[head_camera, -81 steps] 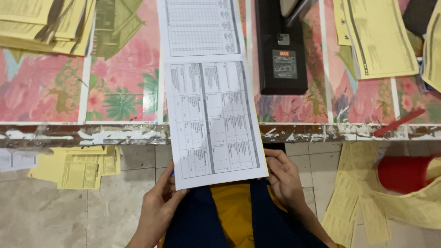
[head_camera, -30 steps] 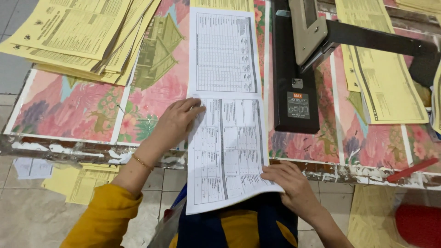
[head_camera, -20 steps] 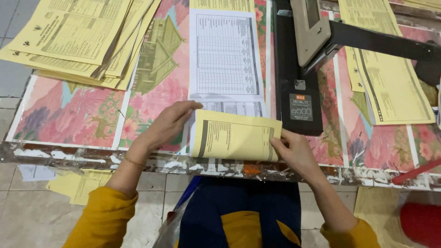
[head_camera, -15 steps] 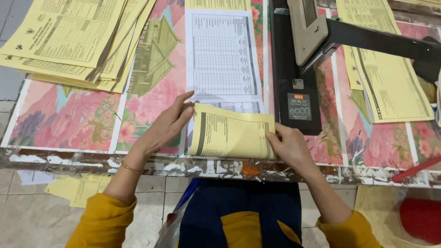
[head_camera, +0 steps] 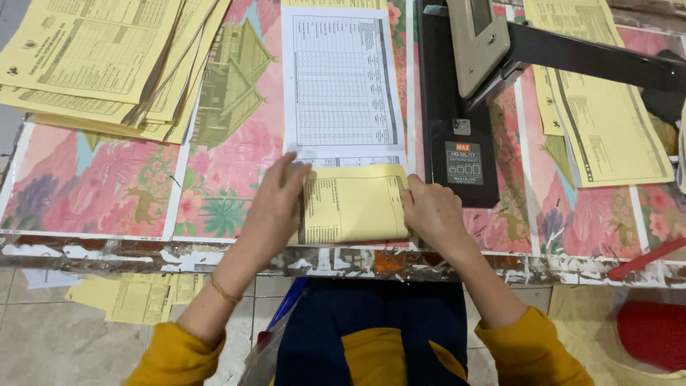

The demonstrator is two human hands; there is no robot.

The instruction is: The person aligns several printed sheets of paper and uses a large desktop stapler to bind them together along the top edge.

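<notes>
Both hands (head_camera: 275, 204) now press the folded booklet (head_camera: 354, 204) seemingly flat.

A worn table (head_camera: 107, 251) carries a pink floral cover (head_camera: 93, 182). Below lies a grey tiled floor (head_camera: 43, 343).

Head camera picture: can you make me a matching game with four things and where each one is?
Things:
1. yellow folded flap
2. black stapler
3. stack of yellow sheets
4. red tub

Places:
A. top left of the table
B. on the floor, bottom right
C. between the left hand and right hand
D. just right of the long white sheet

Pairs: 1-C, 2-D, 3-A, 4-B
</notes>
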